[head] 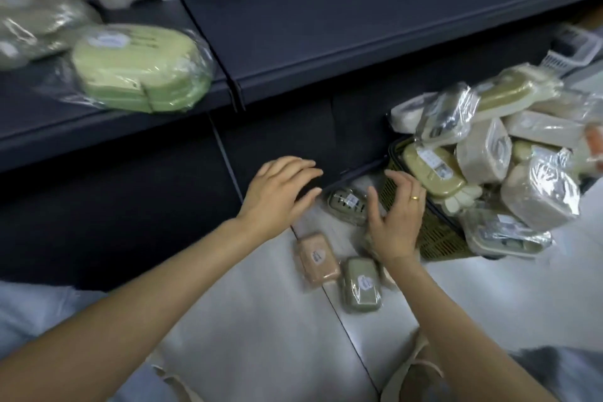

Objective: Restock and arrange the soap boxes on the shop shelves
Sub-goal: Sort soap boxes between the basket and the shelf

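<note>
Several plastic-wrapped soap boxes fill an olive mesh basket (pixel 434 240) on the floor at the right. Three more lie on the floor: a grey one (pixel 347 206) by the shelf base, a pink one (pixel 316 258) and a green one (pixel 360 284). A stack of light green soap boxes (pixel 143 68) sits on the dark shelf (pixel 326 52) at the left. My left hand (pixel 280 192) hovers with relaxed fingers over the shelf base. My right hand (pixel 396 219) is spread beside the basket, just right of the grey box, holding nothing.
More wrapped grey and beige boxes (pixel 39 19) lie further back on the left shelf section. A white mesh basket (pixel 567 52) stands at the far right. The floor is pale tile, and my knees are at the bottom edge.
</note>
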